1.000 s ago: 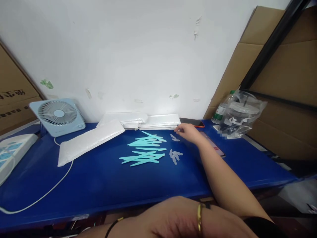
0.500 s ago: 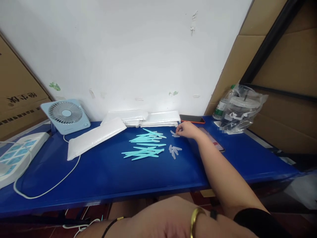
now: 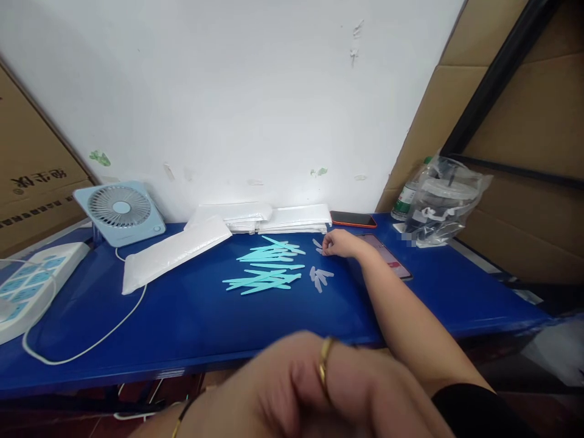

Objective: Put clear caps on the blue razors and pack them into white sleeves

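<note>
Two heaps of teal sticks point(image 3: 267, 264), two clusters of clear caps point(image 3: 320, 277); my right hand point(image 3: 338, 243) curls onto the far cluster point(image 3: 318, 245), grip unclear; my left hand point(image 3: 292, 389) is blurred, can't tell.

A scuffed white wall point(image 3: 228, 91) is standing behind a glossy blue table point(image 3: 191, 322) that is catching soft light. Brown cardboard point(image 3: 533, 115) is leaning at the right behind a slanting black bar point(image 3: 493, 76), and a printed cardboard box point(image 3: 31, 188) is sitting at the left edge.
</note>
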Action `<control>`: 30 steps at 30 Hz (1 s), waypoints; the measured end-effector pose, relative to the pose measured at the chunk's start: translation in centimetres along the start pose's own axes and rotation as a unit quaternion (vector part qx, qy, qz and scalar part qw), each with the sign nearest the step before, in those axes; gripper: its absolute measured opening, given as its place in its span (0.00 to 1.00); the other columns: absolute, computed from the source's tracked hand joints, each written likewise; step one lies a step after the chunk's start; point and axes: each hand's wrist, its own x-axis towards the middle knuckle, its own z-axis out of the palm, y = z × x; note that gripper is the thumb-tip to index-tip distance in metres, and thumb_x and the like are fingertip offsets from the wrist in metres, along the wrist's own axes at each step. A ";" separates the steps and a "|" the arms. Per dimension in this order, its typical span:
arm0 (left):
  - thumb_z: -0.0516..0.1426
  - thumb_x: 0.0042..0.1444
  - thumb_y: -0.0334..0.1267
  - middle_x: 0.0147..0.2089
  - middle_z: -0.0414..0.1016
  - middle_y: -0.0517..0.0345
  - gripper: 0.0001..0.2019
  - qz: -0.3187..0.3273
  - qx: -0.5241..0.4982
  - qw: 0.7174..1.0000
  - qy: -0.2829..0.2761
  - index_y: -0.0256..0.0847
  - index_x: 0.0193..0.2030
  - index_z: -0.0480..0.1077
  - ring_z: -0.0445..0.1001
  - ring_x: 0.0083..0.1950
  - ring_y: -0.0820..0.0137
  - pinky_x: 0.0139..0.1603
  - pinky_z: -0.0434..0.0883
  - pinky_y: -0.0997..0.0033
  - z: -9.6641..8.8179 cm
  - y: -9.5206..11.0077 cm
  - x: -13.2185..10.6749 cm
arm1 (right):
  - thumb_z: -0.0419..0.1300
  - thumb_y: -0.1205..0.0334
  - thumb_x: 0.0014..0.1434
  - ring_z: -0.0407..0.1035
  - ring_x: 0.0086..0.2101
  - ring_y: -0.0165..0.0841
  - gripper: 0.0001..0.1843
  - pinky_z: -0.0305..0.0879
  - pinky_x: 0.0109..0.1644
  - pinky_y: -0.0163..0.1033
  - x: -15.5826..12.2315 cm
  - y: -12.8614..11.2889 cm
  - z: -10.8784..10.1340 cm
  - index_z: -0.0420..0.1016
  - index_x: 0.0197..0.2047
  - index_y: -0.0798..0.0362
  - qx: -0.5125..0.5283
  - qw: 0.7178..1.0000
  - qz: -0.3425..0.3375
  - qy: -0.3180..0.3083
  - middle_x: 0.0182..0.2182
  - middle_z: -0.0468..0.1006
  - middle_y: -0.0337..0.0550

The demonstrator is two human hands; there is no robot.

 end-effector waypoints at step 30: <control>0.49 0.55 0.36 0.25 0.71 0.57 0.11 0.005 0.541 0.841 -0.001 0.39 0.27 0.69 0.67 0.27 0.72 0.27 0.56 0.74 -13.4 -18.3 7.7 | 0.62 0.63 0.47 0.70 0.25 0.29 0.08 0.62 0.28 0.30 0.1 -2.4 1.6 0.79 0.32 0.54 0.103 0.982 -0.160 0.001 0.25 0.78 0.40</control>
